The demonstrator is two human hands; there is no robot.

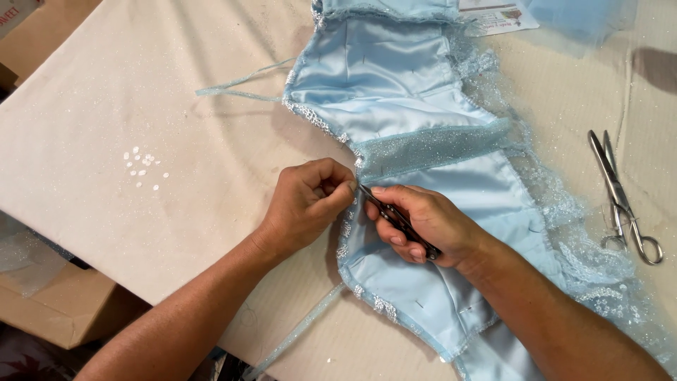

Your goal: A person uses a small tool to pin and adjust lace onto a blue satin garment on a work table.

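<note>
Two hands are being used at the edge of a light blue garment (416, 127); the left hand (308, 203) is being curled into a loose fist, and the beaded edge (347, 224) of the cloth is being pinched between its thumb and first finger; the right hand (423, 226) is being closed around a small dark cutting tool (398, 222), and the tip of the tool is being pointed at the pinched spot; the garment is being spread flat on the pale table cover (141, 99), with its shiny lining turned up; the cloth is judged to be soft, thin and slippery, so it is best being held at the thicker sewn edge, close to the tool; the glittery net (430, 148) and lace (585, 261) are judged to be easy to tear; thin straps (233, 88) are being left lying to the side; a few small white bits (144, 168) are being left on the cover; silver scissors (624, 201) are being left well apart on the right; a printed card (493, 17) is lying at the top.
</note>
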